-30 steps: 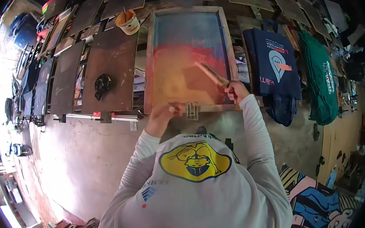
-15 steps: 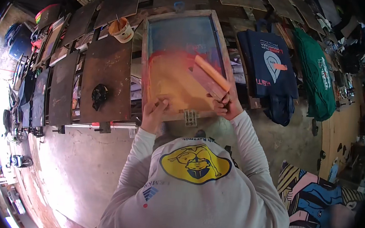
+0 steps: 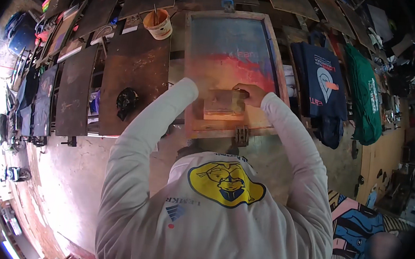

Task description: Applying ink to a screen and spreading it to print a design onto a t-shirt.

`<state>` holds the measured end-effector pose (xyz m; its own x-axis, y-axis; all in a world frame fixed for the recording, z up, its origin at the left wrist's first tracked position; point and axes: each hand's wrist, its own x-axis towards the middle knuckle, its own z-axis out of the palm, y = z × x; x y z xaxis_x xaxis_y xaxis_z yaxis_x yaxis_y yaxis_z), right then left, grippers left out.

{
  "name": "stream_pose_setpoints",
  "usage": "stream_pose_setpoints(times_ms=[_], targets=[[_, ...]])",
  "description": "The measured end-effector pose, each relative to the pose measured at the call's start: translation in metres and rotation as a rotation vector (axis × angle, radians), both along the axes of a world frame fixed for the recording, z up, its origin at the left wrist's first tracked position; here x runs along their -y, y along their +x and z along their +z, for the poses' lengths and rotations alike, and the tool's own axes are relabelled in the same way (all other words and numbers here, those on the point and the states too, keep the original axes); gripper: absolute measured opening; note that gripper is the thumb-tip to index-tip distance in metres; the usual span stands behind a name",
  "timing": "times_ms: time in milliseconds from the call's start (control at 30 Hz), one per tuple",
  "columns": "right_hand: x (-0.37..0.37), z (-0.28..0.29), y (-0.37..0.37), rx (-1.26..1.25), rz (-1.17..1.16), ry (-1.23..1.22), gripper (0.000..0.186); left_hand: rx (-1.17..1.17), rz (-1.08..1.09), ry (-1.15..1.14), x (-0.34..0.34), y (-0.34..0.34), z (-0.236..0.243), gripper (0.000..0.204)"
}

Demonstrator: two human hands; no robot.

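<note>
In front of me lies a wood-framed printing screen [image 3: 275,71], its mesh blue-grey at the far end and coated with red and orange ink nearer to me. Low on the mesh rests a wide, flat squeegee [image 3: 224,106] smeared with orange ink. My right hand [image 3: 253,94] is closed round its right end. Close to the squeegee's left end is my left hand [image 3: 204,84], so smeared by motion that its fingers cannot be made out. A metal hinge clamp [image 3: 241,135] sits on the frame's near edge, and a blue clip [image 3: 228,4] at its far edge.
Left of the screen, a dark board [image 3: 141,69] bears a crumpled black bundle [image 3: 127,102]; an ink bucket [image 3: 158,25] with a stick in it stands at its far end. To the right lie a navy tote bag [image 3: 318,82] and green fabric [image 3: 366,96].
My right hand has brought the squeegee from a raised, slanted position down onto the mesh, level across it. My left hand has moved up and inward from the frame's near left corner.
</note>
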<state>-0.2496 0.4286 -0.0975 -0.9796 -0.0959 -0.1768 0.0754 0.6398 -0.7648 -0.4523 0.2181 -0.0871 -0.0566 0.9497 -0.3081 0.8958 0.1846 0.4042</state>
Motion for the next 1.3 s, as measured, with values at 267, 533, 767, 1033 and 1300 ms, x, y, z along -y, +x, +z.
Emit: stream_pose_setpoints(times_ms=[267,533,767,1033,1300], targets=[[0.012,-0.013,-0.032,0.234,0.034,0.346,0.071,0.047,0.001,0.047,-0.004,-0.004,-0.043,0.055],[0.049,0.013,-0.040,0.247,-0.097,0.693,0.083,-0.087,0.039,0.087,0.002,0.013,-0.033,0.074],[0.054,0.008,-0.036,0.212,-0.198,0.693,0.080,-0.166,0.195,0.151,0.012,0.030,-0.029,0.076],[0.069,0.027,-0.012,-0.030,-0.210,0.784,0.066,-0.198,0.280,0.249,0.030,0.041,-0.014,0.070],[0.061,0.041,0.007,-0.330,-0.226,0.547,0.042,-0.134,0.122,0.382,0.024,0.033,0.026,0.025]])
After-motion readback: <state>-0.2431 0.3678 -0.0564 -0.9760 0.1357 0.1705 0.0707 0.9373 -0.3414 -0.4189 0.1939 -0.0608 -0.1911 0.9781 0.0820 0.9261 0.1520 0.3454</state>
